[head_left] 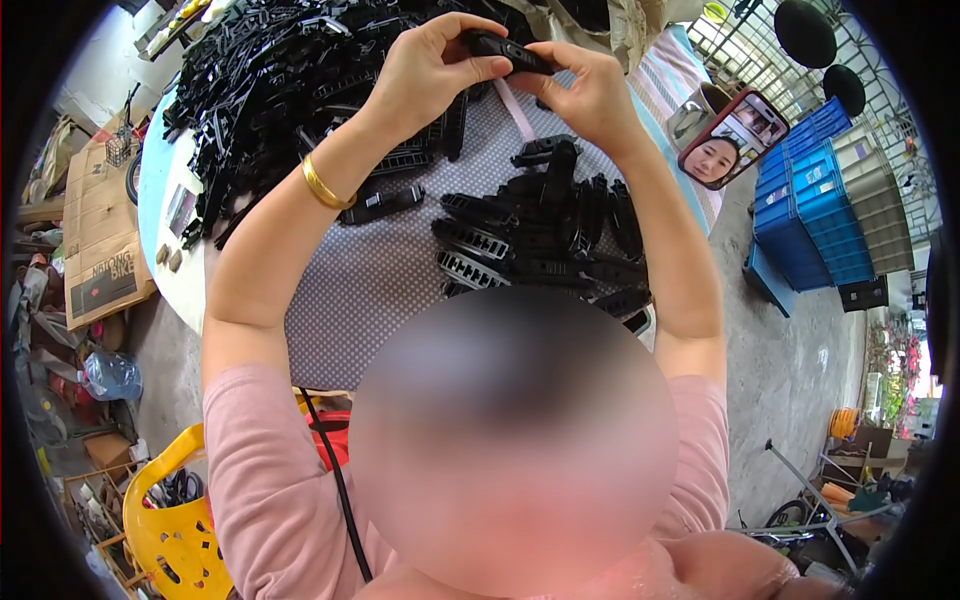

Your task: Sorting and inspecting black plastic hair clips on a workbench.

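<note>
Above the far side of the table, both my hands grip a slim black plastic part (507, 52) from its two ends. Fingers and thumb of my left hand (425, 80) pinch its left end; a gold bangle circles that wrist. My right hand (590, 95) closes on the other end, fingertips bent round it. Nearer me on the dotted tablecloth (370, 290) lies a cluster of similar black slotted parts (545, 225). One single black part (385, 205) rests apart from them, near my left forearm. What the small details of the held part are, I cannot make out.
A large heap of black plastic pieces (260, 110) covers the table's far left. A phone (735, 138) with a lit screen leans at the right edge. Blue crates (810, 215) are stacked beyond it. A yellow chair (175, 510) stands at lower left. A blurred oval hides the lower middle.
</note>
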Available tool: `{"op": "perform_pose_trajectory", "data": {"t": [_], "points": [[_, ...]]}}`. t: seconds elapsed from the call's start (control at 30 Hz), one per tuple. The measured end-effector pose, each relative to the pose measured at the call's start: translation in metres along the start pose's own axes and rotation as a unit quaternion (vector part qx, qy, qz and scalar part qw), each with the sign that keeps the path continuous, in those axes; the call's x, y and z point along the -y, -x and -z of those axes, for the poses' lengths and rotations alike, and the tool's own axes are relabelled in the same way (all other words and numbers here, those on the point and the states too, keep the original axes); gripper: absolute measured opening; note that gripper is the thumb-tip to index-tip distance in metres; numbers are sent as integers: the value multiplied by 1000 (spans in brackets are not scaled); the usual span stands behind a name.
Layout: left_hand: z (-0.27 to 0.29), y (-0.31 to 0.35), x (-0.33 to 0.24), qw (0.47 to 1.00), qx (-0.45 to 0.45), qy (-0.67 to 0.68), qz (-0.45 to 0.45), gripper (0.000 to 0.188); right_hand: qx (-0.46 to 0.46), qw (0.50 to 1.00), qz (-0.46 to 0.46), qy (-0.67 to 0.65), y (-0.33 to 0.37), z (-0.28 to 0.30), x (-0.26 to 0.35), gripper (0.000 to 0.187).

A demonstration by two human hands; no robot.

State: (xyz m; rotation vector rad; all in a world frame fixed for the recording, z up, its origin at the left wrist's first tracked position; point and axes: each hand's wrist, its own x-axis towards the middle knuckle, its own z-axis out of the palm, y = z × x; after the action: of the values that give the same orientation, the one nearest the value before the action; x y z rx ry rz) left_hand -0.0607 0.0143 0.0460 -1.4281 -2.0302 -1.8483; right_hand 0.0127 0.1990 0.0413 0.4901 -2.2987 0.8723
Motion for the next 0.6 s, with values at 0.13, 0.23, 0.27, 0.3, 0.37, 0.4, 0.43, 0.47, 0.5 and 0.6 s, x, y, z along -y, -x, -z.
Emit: {"op": "perform_pose_trajectory", "data": {"t": [0.13, 0.23, 0.27, 0.3, 0.37, 0.4, 0.43, 0.47, 0.5, 0.6], "points": [[-3, 9, 2, 995, 27, 26, 96, 32, 147, 979, -105, -96, -2, 12, -19, 32], [-9, 22, -8, 974, 36, 143, 171, 32, 249, 922, -161, -247, 4, 20, -57, 45], [-11, 25, -14, 973, 35, 146, 173, 32, 252, 921, -164, -247, 6, 26, -58, 45], [-13, 31, -21, 980, 38, 122, 151, 32, 273, 911, -187, -248, 9, 30, -58, 46], [-17, 46, -39, 984, 45, 104, 138, 34, 309, 895, -216, -239, 14, 33, -50, 49], [-13, 58, -48, 990, 58, 31, 128, 32, 311, 892, -214, -247, 13, 22, -49, 49], [-10, 71, -54, 986, 70, 5, 149, 32, 346, 877, -189, -273, 12, 12, -50, 49], [-8, 84, -60, 983, 84, -15, 164, 31, 377, 863, -166, -293, 12, 7, -48, 49], [-7, 98, -66, 977, 87, 4, 193, 30, 397, 861, -160, -275, 10, 8, -41, 50], [-4, 131, -62, 982, 144, -114, 50, 44, 378, 863, -132, -309, 24, 14, -38, 50]]}}
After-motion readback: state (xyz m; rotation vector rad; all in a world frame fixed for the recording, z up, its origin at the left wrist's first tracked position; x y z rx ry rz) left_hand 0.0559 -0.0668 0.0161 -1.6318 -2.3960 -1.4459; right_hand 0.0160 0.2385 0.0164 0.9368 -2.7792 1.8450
